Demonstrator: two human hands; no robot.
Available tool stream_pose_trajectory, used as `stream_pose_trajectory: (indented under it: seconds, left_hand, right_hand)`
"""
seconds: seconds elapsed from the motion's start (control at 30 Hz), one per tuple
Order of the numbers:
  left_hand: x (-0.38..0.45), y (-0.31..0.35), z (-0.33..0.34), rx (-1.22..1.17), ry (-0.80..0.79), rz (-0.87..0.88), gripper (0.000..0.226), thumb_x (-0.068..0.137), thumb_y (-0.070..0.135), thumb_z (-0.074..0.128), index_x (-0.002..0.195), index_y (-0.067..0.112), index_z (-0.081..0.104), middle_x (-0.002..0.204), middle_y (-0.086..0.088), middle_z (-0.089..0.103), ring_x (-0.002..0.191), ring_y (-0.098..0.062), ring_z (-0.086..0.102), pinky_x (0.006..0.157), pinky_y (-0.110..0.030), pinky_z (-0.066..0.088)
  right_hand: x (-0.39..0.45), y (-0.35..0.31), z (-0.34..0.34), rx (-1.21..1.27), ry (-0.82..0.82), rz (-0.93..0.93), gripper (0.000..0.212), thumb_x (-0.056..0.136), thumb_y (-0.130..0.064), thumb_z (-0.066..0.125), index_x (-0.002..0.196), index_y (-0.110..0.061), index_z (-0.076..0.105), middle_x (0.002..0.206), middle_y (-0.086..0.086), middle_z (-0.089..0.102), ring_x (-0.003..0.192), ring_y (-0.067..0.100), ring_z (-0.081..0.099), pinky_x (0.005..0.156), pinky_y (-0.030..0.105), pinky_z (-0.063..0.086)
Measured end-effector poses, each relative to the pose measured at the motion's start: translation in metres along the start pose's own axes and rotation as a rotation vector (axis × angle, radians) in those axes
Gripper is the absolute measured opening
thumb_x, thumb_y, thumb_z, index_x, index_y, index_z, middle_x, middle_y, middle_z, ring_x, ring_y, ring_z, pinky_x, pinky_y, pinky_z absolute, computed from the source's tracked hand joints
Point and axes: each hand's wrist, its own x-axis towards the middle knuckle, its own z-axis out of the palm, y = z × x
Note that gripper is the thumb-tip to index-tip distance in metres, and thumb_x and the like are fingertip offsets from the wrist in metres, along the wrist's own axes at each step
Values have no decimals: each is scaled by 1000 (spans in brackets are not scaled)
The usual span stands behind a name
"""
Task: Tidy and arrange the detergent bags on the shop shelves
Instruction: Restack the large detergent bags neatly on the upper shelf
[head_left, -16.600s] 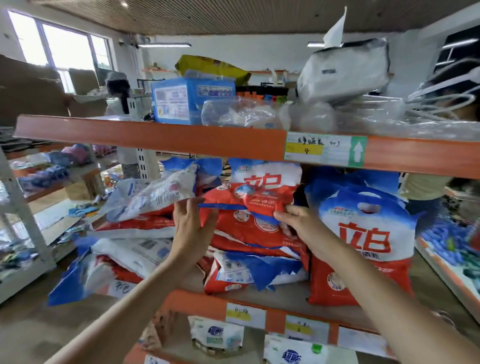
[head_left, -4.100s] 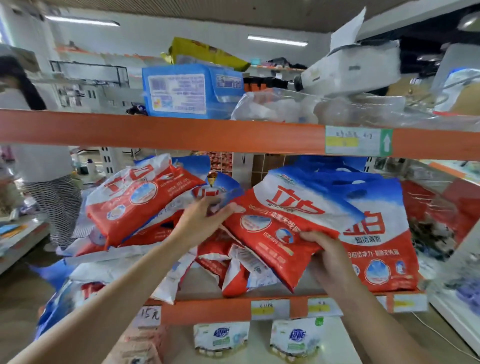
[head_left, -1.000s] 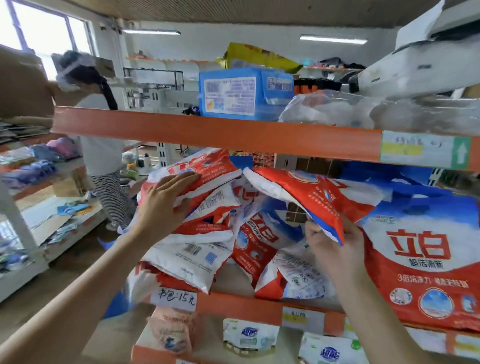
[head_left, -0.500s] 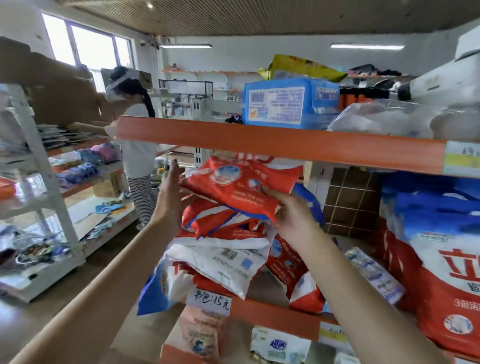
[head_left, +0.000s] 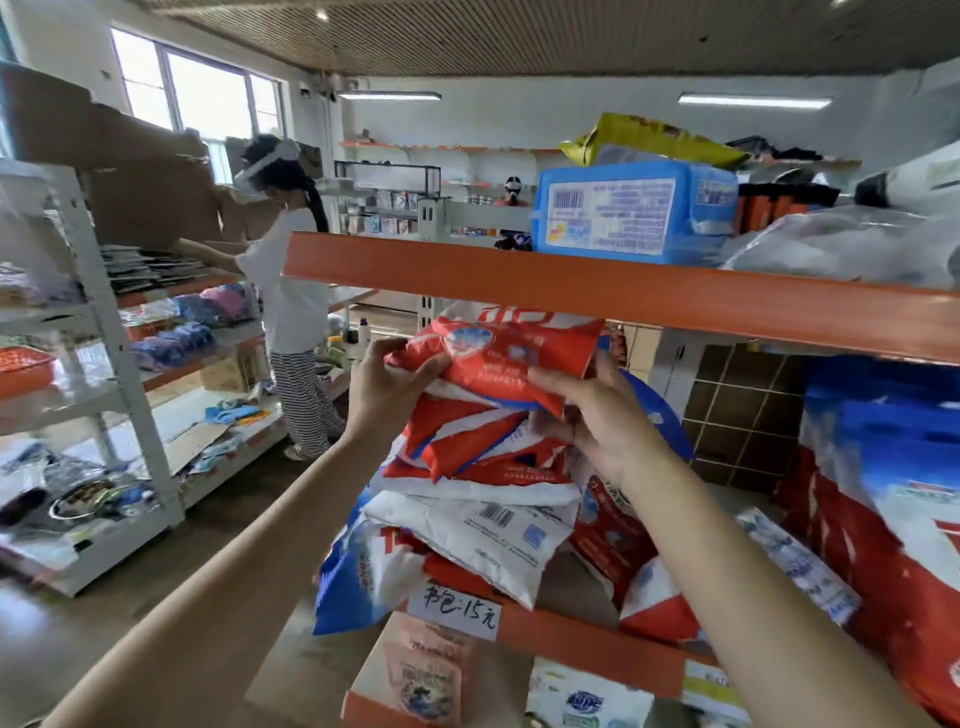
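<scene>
1. Your left hand (head_left: 387, 387) grips the left end of a red detergent bag (head_left: 498, 358), thumb on its front and fingers curled behind.
2. Your right hand (head_left: 597, 415) holds the same bag's right lower edge, fingers curled under it.
3. The bag sits at the top of a heap of detergent bags (head_left: 478, 499) on the middle shelf, just under the orange upper beam (head_left: 623, 291).
4. The heap leans over the shelf's front edge, above a handwritten price tag (head_left: 454, 610).
5. Larger red, white and blue bags (head_left: 893, 519) stand at the right of the same shelf.
6. A blue pack (head_left: 631, 213) lies on the shelf above.
7. Another person (head_left: 291, 291) stands at the left shelving.
</scene>
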Motion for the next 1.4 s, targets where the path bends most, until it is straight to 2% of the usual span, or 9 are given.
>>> stream_pose_trajectory:
  seconds: [0.1,0.3,0.43,0.6,0.8,1.0,1.17,1.3,1.4]
  left_hand:
    - [7,3,12,353,91,143,46,83,48,65,114,14,60,124,-12,44,116,-29,41,100,-37,38]
    - [-17,-16,-8,477,-80,340,44,96,32,49,135,11,47,136,-8,47,128,-27,39,104,-38,33]
    - [-43,0,-17,471,-51,506,37,81,26,53,113,10,62,119,-10,52,114,-27,46,94,-37,39]
    - [-74,18,14,493,-205,728,22,77,16,57,94,8,68,105,-8,55,95,-22,56,75,-23,40]
    - [-97,21,54,421,-385,954,18,84,15,52,91,6,66,95,-6,54,83,-19,55,70,-27,46]
    - [-127,4,129,477,-778,574,14,89,14,55,95,9,67,91,-3,63,85,-23,62,74,-33,49]
    - [-142,2,178,526,-1120,130,20,100,34,40,105,22,55,99,-1,58,89,-12,53,75,-24,38]
    - [-145,1,184,459,-1183,34,29,99,35,43,126,25,48,109,-3,57,83,-4,51,74,-19,38]
    - [-140,-7,185,439,-1142,-52,41,96,42,46,131,22,49,124,-10,61,112,-20,55,99,-32,38]
  right_hand:
    - [20,-10,6,-52,135,-18,14,83,-9,69,94,-6,60,69,7,70,47,20,63,42,25,52]
    - [8,2,-3,-313,211,-17,44,84,-29,71,111,-4,46,70,15,66,38,15,57,40,24,48]
    - [-4,-2,-15,-288,147,-9,28,87,-24,67,102,-11,46,75,12,66,48,15,59,45,24,52]
    - [-14,-2,-44,-609,78,-42,3,90,-20,61,89,-18,59,89,8,68,61,14,65,54,29,48]
    - [-42,-9,-131,-1062,168,1,12,92,-13,57,82,-16,61,75,3,67,62,17,64,52,25,47]
    - [-81,-7,-198,-1233,211,251,15,95,-16,54,81,-16,58,68,2,65,47,7,60,43,18,45]
    - [-111,13,-211,-1427,167,463,38,96,-48,42,70,-21,42,56,-11,49,54,3,44,45,17,31]
    - [-115,43,-208,-1123,226,458,40,94,-48,47,116,-15,42,83,-9,53,68,2,50,52,10,38]
    - [-103,50,-199,-895,321,294,38,91,-32,60,116,-8,44,94,1,54,73,9,55,51,11,43]
